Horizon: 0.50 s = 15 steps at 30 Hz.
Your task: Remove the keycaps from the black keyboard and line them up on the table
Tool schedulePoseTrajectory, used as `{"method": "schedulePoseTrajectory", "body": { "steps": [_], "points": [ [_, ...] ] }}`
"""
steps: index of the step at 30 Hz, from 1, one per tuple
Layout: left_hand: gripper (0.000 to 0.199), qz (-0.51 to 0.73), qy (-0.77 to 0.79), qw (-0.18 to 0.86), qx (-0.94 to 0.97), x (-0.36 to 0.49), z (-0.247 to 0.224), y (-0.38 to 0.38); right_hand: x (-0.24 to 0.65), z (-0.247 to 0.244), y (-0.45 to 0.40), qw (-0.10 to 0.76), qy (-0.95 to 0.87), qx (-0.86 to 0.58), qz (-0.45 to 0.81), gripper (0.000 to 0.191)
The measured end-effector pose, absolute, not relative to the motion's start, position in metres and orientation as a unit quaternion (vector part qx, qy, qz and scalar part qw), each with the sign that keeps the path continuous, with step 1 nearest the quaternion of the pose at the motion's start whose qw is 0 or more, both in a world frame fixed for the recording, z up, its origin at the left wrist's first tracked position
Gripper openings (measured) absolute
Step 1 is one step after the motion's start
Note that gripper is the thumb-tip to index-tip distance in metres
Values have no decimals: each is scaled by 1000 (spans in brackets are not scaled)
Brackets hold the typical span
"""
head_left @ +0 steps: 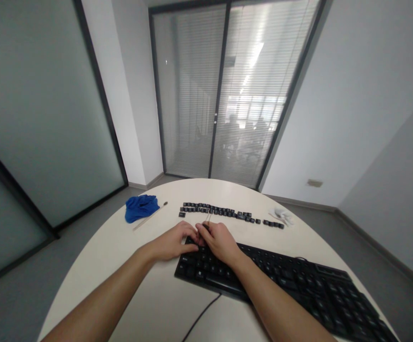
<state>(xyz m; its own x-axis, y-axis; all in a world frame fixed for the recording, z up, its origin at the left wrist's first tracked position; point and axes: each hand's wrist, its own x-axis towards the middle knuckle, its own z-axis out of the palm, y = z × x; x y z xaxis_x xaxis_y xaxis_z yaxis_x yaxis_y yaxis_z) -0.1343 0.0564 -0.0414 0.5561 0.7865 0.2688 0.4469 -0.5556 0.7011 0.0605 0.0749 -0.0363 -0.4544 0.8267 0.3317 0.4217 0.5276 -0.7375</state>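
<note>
A black keyboard (284,275) lies at a slant on the table, partly under my right forearm. At its upper left corner my two hands meet. My right hand (222,241) is closed, thumb pressed down, on what looks like a wire keycap puller (209,218); two thin prongs stick out beyond the fingers. Touching it is my left hand (176,241), fingers curled in and thumb over the keyboard's edge; what its fingertips pinch is hidden. Just beyond the hands, loose black keycaps (220,210) stand in uneven rows.
On the round pale table (149,285), a crumpled blue cloth (142,208) lies at left beside a thin brush (151,216). A whitish crumpled item (282,215) sits at far right. A black cable (202,315) runs from the keyboard toward me.
</note>
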Motion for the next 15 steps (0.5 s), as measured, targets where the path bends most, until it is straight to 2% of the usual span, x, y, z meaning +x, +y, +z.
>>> {"method": "schedulePoseTrajectory", "body": {
  "steps": [6, 15],
  "points": [
    [18, 285, 392, 298, 822, -130, -38, 52, 59, -40, 79, 375, -737, -395, 400, 43],
    [23, 351, 441, 310, 765, -122, -47, 54, 61, -40, 88, 437, -685, -384, 438, 46]
  ]
}}
